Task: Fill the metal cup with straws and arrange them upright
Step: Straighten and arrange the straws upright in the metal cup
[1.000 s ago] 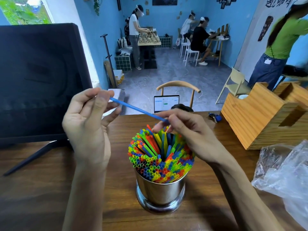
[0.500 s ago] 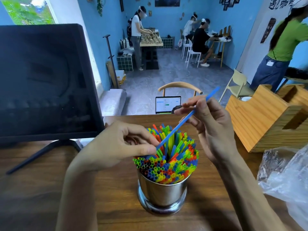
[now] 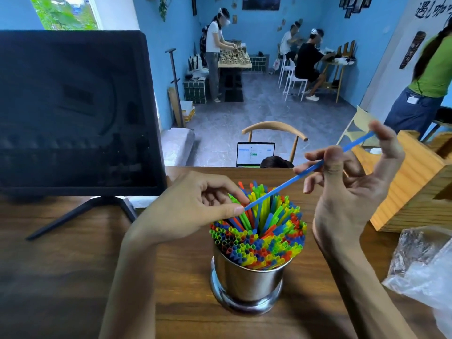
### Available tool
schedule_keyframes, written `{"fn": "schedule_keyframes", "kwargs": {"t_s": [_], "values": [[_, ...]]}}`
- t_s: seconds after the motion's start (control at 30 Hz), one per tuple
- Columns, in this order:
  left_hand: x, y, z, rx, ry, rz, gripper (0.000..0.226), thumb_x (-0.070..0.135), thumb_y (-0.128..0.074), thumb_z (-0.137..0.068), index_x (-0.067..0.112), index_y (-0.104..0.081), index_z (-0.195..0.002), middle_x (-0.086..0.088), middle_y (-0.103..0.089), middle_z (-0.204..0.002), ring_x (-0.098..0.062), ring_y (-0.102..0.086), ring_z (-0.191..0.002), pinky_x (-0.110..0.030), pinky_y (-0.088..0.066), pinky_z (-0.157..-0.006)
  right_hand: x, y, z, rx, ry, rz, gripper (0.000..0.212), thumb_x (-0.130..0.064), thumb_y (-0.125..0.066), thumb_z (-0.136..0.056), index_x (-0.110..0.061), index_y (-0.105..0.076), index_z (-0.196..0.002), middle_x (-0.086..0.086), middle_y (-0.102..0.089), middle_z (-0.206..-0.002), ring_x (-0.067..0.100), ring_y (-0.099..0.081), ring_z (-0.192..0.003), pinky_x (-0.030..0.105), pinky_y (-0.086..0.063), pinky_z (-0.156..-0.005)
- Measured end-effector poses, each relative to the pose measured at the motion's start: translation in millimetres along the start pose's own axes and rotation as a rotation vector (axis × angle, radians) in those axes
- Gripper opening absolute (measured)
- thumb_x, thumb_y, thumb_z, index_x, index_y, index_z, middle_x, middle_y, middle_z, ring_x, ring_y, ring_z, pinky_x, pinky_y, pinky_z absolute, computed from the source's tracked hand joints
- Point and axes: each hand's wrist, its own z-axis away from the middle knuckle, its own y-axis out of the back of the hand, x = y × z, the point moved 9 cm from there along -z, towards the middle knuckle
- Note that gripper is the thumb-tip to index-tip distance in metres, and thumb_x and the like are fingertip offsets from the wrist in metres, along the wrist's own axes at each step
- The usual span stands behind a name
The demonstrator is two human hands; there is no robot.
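A shiny metal cup (image 3: 247,282) stands on the wooden table (image 3: 61,277), packed with upright straws (image 3: 259,238) in green, yellow, red and blue. One long blue straw (image 3: 283,185) slants across above the bundle. My right hand (image 3: 347,189) pinches its upper part between thumb and fingers, to the right of the cup. My left hand (image 3: 193,206) sits at the cup's left rim with thumb and forefinger closed on the straw's lower tip, right over the other straws.
A dark monitor (image 3: 73,111) on a stand fills the left. A wooden box (image 3: 411,189) sits at the right, with a crumpled clear plastic bag (image 3: 425,270) in front of it. A laptop (image 3: 255,154) and chair lie beyond the far edge. People work in the background.
The blue straw went from my left hand holding it high to my right hand holding its upper end. My left hand dropped to the cup and pinches the lower tip.
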Motion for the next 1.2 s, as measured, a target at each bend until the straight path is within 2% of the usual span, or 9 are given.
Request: {"fn": "schedule_keyframes", "kwargs": {"t_s": [0.13, 0.2, 0.37, 0.5, 0.67, 0.8, 0.93, 1.07, 1.2], "values": [[8, 7, -4, 0.166, -0.107, -0.032, 0.009, 0.033, -0.081, -0.084, 0.035, -0.077, -0.092, 0.006, -0.067, -0.083, -0.013, -0.059, -0.073, -0.037, -0.052, -0.068, 10, -20, 1, -0.266, -0.035, 0.221, 0.035, -0.009, -0.072, -0.092, -0.021, -0.056, -0.121, 0.007, -0.072, -0.092, 0.021, -0.072, -0.075, 0.034, -0.054, -0.060], [15, 9, -5, 0.252, -0.155, -0.086, 0.012, 0.030, -0.080, -0.086, 0.036, -0.075, -0.094, 0.007, -0.065, -0.093, -0.011, -0.064, -0.091, -0.029, -0.052, -0.082, 20, -32, 8, -0.432, -0.060, 0.358, 0.015, -0.016, -0.076, -0.090, -0.018, -0.071, -0.104, -0.001, -0.073, -0.094, 0.018, -0.070, -0.084, 0.037, -0.056, -0.070], [14, -6, -9, 0.151, -0.106, -0.165, 0.021, 0.030, -0.076, -0.089, 0.034, -0.062, -0.104, 0.015, -0.066, -0.110, -0.001, -0.062, -0.110, -0.027, -0.051, -0.095, 39, -42, 23, -0.695, -0.248, 0.447, 0.005, -0.024, -0.076, -0.090, -0.020, -0.078, -0.090, -0.011, -0.073, -0.086, 0.011, -0.070, -0.087, 0.024, -0.053, -0.074], [14, -12, -11, 0.108, -0.097, -0.164, 0.028, 0.023, -0.074, -0.090, 0.034, -0.060, -0.111, 0.017, -0.067, -0.112, -0.002, -0.064, -0.109, -0.032, -0.054, -0.095, 40, -43, 24, -0.709, -0.278, 0.409, 0.006, -0.023, -0.075, -0.091, -0.019, -0.077, -0.094, -0.008, -0.074, -0.089, 0.012, -0.070, -0.089, 0.029, -0.056, -0.078], [5, -12, -15, 0.156, -0.029, -0.303, 0.039, 0.032, -0.076, -0.088, 0.047, -0.061, -0.121, 0.035, -0.064, -0.098, 0.009, -0.059, -0.099, -0.018, -0.049, -0.087, 40, -38, 18, -0.594, -0.209, 0.437, 0.012, -0.018, -0.076, -0.091, -0.023, -0.071, -0.100, -0.009, -0.072, -0.096, 0.015, -0.069, -0.094, 0.036, -0.056, -0.084], [10, -9, -14, 0.218, -0.063, -0.326, 0.022, 0.033, -0.080, -0.084, 0.043, -0.076, -0.104, 0.030, -0.067, -0.090, 0.004, -0.060, -0.098, -0.025, -0.051, -0.086, 49, -35, 19, -0.631, -0.278, 0.568, 0.031, -0.028, -0.071, -0.093, -0.042, -0.059, -0.118, -0.018, -0.067, -0.113, 0.002, -0.066, -0.102, 0.039, -0.056, -0.086], [17, -3, -10, 0.307, -0.124, -0.372, 0.011, 0.036, -0.080, -0.082, 0.046, -0.078, -0.087, 0.032, -0.063, -0.084, -0.001, -0.052, -0.100, -0.025, -0.043, -0.082, 51, -41, 26, -0.710, -0.353, 0.511, 0.033, -0.033, -0.065, -0.093, -0.050, -0.054, -0.118, -0.021, -0.068, -0.106, 0.003, -0.067, -0.097, 0.043, -0.057, -0.087], [36, 3, -3, 0.443, -0.287, -0.392, 0.015, 0.028, -0.077, -0.088, 0.038, -0.076, -0.098, 0.020, -0.067, -0.091, -0.004, -0.055, -0.103, -0.027, -0.046, -0.089, 48, -47, 29, -0.783, -0.327, 0.502, 0.020, -0.022, -0.061, -0.098, -0.039, -0.066, -0.106, -0.022, -0.072, -0.096, 0.001, -0.065, -0.100, 0.024, -0.052, -0.084], [47, 10, 5, 0.504, -0.415, -0.114, 0.028, 0.004, -0.066, -0.096, 0.029, -0.070, -0.108, 0.008, -0.069, -0.105, -0.012, -0.066, -0.100, -0.021, -0.052, -0.085, 45, -52, 31, -0.841, -0.253, 0.499, 0.016, -0.036, -0.064, -0.091, -0.032, -0.075, -0.102, -0.025, -0.068, -0.110, 0.000, -0.060, -0.115, 0.018, -0.046, -0.095]]}}
